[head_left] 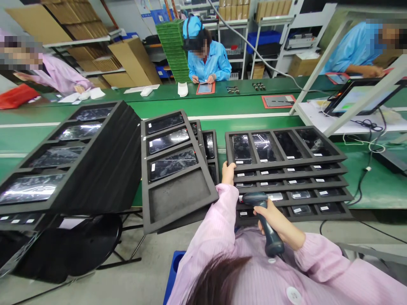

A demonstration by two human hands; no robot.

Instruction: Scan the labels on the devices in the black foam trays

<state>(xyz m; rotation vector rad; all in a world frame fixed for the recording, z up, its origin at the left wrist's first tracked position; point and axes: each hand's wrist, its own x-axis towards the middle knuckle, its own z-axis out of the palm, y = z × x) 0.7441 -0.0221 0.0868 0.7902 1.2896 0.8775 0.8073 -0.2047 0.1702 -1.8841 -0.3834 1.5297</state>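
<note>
In my right hand (270,214) is a dark barcode scanner (270,235), its head pointing left at the front edge of a stack of black foam trays (330,163). My left hand (228,173) grips the left front corner of that stack's upper part; its fingertips are partly hidden. The top tray holds several dark-screened phones (262,146) in separate compartments, with small white labels at their lower ends. Lower trays show more labelled phones along the front. Left of my hand lies a tilted foam tray (182,178) with phones in three compartments and one bare compartment nearest me.
A tall stack of foam trays (124,144) stands at the left. Across the green bench (203,106) a person in blue (208,61) handles a device. A monitor (359,99) and cables are on the right, and a black stool (85,241) stands below left.
</note>
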